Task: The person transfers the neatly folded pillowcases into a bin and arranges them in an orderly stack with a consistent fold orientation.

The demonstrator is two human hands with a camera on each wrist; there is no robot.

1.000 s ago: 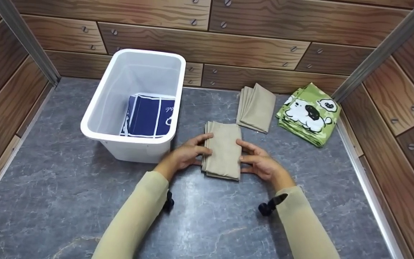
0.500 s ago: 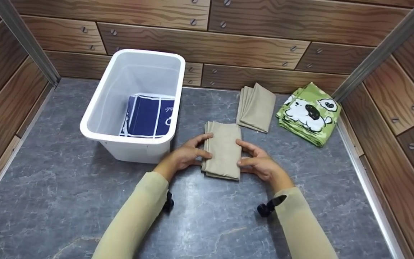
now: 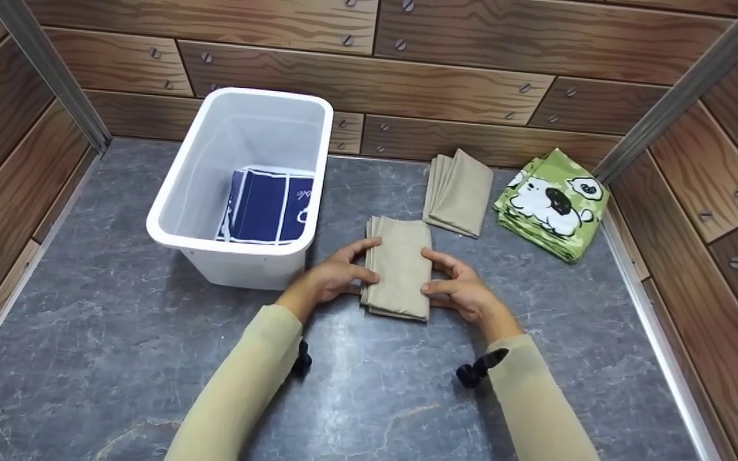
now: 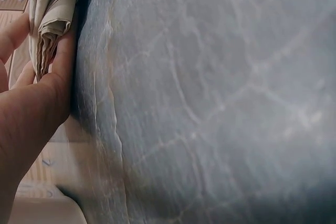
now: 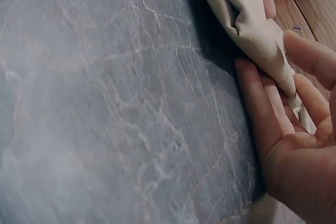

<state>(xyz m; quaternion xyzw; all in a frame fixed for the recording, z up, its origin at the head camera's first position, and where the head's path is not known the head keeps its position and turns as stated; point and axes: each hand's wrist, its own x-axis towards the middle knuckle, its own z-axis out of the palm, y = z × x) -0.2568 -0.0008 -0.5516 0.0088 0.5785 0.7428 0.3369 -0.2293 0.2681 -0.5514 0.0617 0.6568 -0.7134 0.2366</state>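
Note:
A folded beige cloth (image 3: 398, 269) lies on the grey marbled surface between both hands. My left hand (image 3: 334, 276) grips its left edge, thumb on top; in the left wrist view, fingers (image 4: 64, 59) reach beneath the cloth's layered folds (image 4: 52, 24). On the opposite side, my right hand (image 3: 465, 293) holds the right edge with the thumb against the top. The right wrist view has several fingers (image 5: 257, 95) tucked under the cloth (image 5: 257, 40). Just beyond it sits a second folded beige cloth (image 3: 460, 192), touched by neither hand.
To the left stands a white plastic bin (image 3: 260, 262) with a folded navy cloth (image 3: 266, 208) inside. A folded green cloth (image 3: 555, 208) with a dog print lies at the back right. Wood-patterned walls (image 3: 356, 70) border the surface at the back and sides.
Both thumbs have shifted slightly toward the near end of the beige cloth, the right one settling further onto its edge. The cloth itself has stayed in place.

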